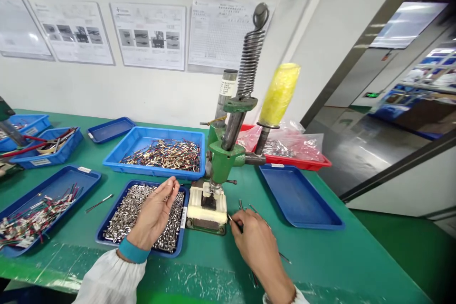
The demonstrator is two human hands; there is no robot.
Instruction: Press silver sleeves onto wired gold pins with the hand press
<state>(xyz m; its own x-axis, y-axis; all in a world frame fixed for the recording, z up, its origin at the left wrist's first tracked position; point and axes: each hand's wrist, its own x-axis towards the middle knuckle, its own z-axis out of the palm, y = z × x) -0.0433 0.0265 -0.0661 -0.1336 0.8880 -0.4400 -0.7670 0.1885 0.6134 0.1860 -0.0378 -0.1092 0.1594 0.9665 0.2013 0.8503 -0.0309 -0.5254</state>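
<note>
My left hand (156,213), with a teal band at the wrist, is raised over a blue tray (103,235) of small metal sleeves (133,209). Its fingertips are pinched together; whatever is between them is too small to make out. Right of the press base (206,211), my right hand (254,240) is closed on a thin dark piece with a metallic tip (230,217), probably a wire. Several thin wires (285,258) lie under and around that hand. Between my hands stands a green hand press (221,161) with a coil spring (251,64) and a yellow-wrapped lever handle (280,95).
Behind the sleeves, a blue tray (117,167) holds many short wire pieces. Coloured wires fill another tray (85,178) at left, near a loose wire (99,203). At right are a bare blue tray (302,199) and a red tray (317,164) with plastic bags.
</note>
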